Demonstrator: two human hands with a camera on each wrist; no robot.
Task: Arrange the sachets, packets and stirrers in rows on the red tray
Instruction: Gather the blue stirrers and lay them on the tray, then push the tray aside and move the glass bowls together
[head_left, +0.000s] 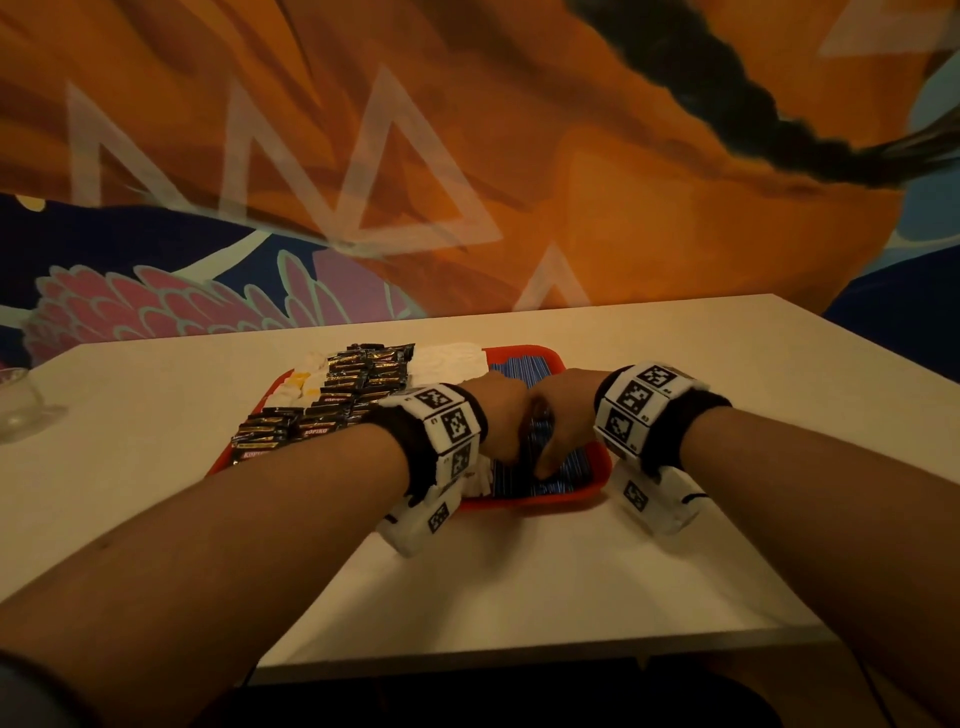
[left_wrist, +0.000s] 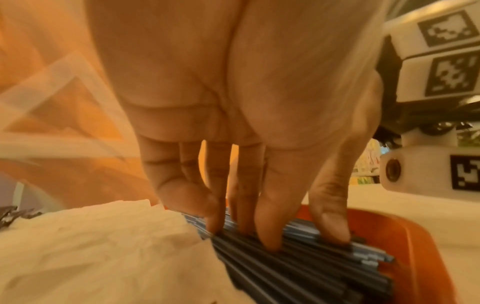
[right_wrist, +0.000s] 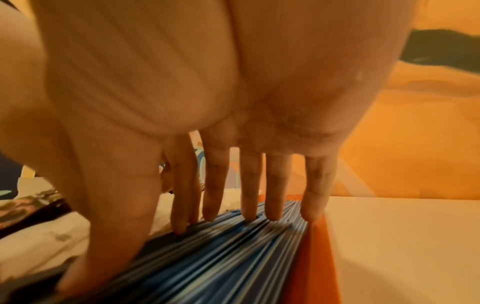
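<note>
1. On the red tray's (head_left: 524, 354) right side lie blue stirrers (right_wrist: 233, 257).
2. Left hand (left_wrist: 246, 102) and right hand (right_wrist: 207, 82) press them with straight, spread fingers, holding nothing.

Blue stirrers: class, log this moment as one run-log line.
hands: left hand, right hand, fingers straight on blue plastic stirrers | place: red plastic tray, right side | state: levelling

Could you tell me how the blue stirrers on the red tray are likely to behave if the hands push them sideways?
The stirrers look thin, straight and loose, so they would probably roll or fan apart rather than slide together. The left hand and right hand press straight fingertips on top, which likely steadies them. The red tray rim should stop strays.
</note>
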